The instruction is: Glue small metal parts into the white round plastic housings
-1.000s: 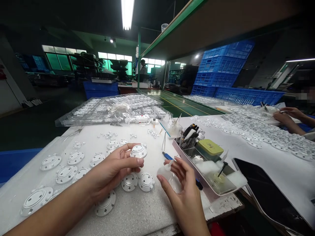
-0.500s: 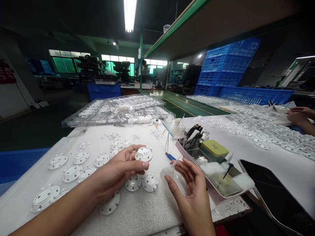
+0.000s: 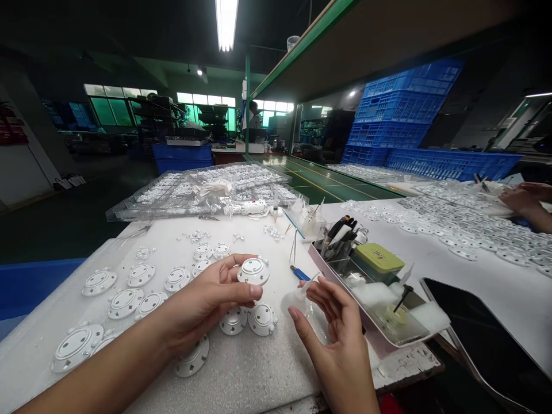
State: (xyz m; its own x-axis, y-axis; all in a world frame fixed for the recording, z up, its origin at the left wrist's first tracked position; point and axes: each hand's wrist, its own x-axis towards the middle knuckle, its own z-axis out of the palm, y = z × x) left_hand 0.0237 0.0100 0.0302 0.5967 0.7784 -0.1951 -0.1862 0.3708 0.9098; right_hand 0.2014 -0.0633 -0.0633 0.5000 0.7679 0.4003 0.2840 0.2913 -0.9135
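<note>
My left hand (image 3: 215,296) pinches a white round plastic part (image 3: 253,270) by its edge, between thumb and fingers. The part has a raised disc on top and small dark holes round its rim. My right hand (image 3: 334,328) curls round a translucent squeeze bottle (image 3: 295,300) with a thin nozzle, just to the right of that part; the fingers hide some of the bottle. Nozzle and part are apart. Beneath and left of my left hand, several similar white parts (image 3: 125,302) lie on a white foam sheet (image 3: 241,374).
To the right stands a pink-edged tray (image 3: 383,339) with tools and a green-lidded box (image 3: 378,257). A dark tablet-like device (image 3: 483,333) lies beyond it. Clear trays of small white pieces (image 3: 172,192) sit at the back. A co-worker's hand (image 3: 521,198) is at far right.
Both my hands keep their grips and almost the same positions. The view has shifted very slightly, and the co-worker's hands at far right have moved a little.
</note>
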